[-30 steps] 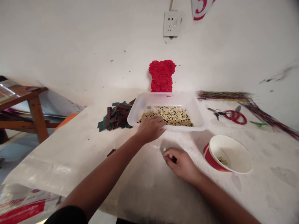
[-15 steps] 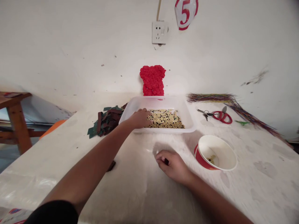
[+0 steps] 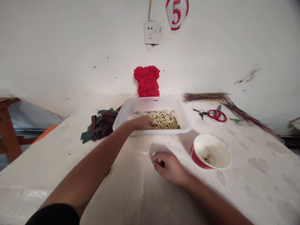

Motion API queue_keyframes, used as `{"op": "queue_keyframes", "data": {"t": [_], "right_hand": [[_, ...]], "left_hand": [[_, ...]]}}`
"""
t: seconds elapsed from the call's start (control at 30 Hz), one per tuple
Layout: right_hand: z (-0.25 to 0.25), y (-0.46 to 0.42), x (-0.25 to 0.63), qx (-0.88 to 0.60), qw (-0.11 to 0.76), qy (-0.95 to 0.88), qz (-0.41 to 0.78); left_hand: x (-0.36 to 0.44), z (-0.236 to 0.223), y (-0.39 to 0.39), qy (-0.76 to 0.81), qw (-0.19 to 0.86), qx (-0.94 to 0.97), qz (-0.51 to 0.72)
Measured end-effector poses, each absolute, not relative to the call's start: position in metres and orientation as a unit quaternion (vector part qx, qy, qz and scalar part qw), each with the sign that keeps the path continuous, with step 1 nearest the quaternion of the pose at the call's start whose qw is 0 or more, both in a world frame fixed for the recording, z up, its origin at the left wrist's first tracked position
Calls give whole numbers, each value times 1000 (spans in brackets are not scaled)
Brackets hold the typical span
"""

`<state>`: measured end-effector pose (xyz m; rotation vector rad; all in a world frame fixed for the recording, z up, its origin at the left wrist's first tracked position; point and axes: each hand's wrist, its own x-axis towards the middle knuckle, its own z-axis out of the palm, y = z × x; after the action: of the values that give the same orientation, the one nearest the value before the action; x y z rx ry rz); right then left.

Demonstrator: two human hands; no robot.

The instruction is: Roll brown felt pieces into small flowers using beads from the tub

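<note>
My left hand (image 3: 145,123) reaches over the near wall of a white plastic tub (image 3: 120,117). Its curled fingers are down among small yellow and black beads (image 3: 167,120) in the tub; what is between them is hidden. On the table in front of the tub rests my right hand (image 3: 167,165), closed with thumb and fingers together. I cannot make out anything inside it. A red and white paper bowl (image 3: 222,153) stands to the right of that hand, with a few beads at its bottom.
Left of the tub lies a pile of brown and green strips (image 3: 103,125). A red rose bear figure (image 3: 147,82) stands behind it against the wall. Scissors (image 3: 217,115), keys (image 3: 201,114), a green clip (image 3: 236,120) and bundled thin wires (image 3: 206,97) lie at the right.
My left hand has turned and its fingers have curled in the beads. My right hand keeps its closed pose. The whole view has shifted, so everything appears slightly further left.
</note>
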<state>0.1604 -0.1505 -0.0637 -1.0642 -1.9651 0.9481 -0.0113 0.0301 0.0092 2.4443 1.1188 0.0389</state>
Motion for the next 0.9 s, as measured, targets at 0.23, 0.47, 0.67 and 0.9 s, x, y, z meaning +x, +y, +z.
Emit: {"op": "queue_keyframes", "data": {"t": [0.23, 0.47, 0.67, 0.9], "right_hand": [[-61, -150, 160, -407, 351, -761, 364], [-59, -151, 160, -410, 350, -758, 367], [-62, -147, 158, -423, 348, -750, 371], [-63, -146, 158, -422, 363, -736, 385]], "left_hand": [[-4, 12, 27, 385, 262, 884, -36], [10, 12, 26, 400, 280, 870, -67], [13, 15, 21, 413, 289, 862, -61], [10, 17, 14, 440, 282, 853, 3]]}}
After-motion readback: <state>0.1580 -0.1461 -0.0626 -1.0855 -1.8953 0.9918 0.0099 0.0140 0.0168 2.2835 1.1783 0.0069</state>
